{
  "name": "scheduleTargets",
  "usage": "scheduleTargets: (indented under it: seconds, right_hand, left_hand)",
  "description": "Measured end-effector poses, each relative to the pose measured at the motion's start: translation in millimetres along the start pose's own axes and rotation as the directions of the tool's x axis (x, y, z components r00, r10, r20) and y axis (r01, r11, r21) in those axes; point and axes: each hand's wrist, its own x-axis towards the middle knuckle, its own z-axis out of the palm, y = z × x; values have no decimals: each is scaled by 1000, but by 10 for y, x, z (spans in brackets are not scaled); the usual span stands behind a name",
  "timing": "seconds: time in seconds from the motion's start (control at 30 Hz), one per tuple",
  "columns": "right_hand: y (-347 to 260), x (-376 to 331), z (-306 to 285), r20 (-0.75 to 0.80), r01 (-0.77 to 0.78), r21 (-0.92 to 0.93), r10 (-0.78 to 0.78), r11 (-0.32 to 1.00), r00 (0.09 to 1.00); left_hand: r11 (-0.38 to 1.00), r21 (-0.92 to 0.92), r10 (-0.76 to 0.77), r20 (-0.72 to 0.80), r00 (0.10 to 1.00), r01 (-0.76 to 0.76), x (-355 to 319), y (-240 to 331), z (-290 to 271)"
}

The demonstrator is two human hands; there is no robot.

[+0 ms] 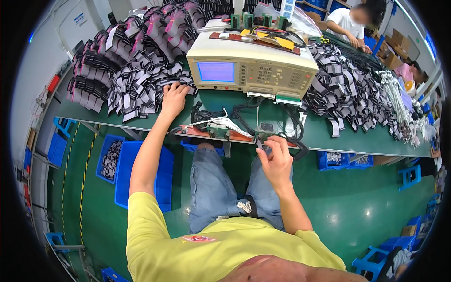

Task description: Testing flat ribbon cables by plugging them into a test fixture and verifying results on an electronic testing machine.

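Note:
My left hand rests on the near right edge of a pile of short grey ribbon cables with black connectors, left of a beige bench tester. Its fingers are somewhat apart; I make out nothing gripped between them. At the table's front edge my right hand is closed, thumb and fingers around a short grey ribbon cable, partly hidden by the fingers. That cable is right by a small green circuit board fixture. A second board fixture sits to its left, with black and white wires running behind.
Bundled ribbon cables are stacked at the left. Another large cable pile lies right of the tester. Blue bins stand under the table at left, more bins at right. A co-worker handles dark cables across the table.

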Motion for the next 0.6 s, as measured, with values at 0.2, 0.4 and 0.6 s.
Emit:
scheduleTargets:
  seconds: [0.2, 0.4, 0.6]
  right_hand:
    - [-21, -15, 29, 20, -2, 0, 2, 1000, 1000]
    - [2, -25, 8, 32, 26, -20, -26, 999, 999]
    - [84, 46, -21, 116, 191, -208, -169, 959, 979]
  left_hand:
    - [995, 97, -38, 176, 984, 21, 96, -74, 59]
    - [996, -75, -63, -160, 985, 52, -25, -3, -68]
    - [944, -328, -69, -106, 992, 30, -248, 80, -143]
